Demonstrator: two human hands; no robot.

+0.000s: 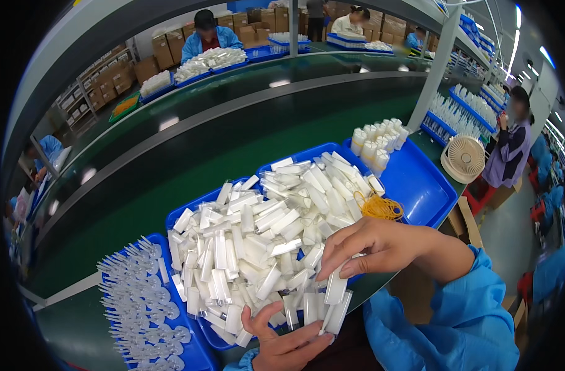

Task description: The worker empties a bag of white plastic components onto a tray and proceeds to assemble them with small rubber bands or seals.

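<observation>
My right hand (384,248) pinches one white rectangular packet in a clear sleeve (336,289) between thumb and fingers. Just below it, my left hand (285,347) holds several similar white packets (311,307) side by side, their upper ends pointing up. The packet in my right hand is right beside that group; whether they touch I cannot tell. Both hands are over the near edge of a large heap of loose white packets (251,247), which fills two adjoining blue trays (182,211).
At left, a blue tray (161,238) holds clear plastic pieces with round bases. To the right are yellow rubber bands (381,208), white bundles (378,145) in a blue tray (421,185), and a beige fan (466,157). Co-workers sit across the green conveyor (140,179); a metal post (432,77) rises behind.
</observation>
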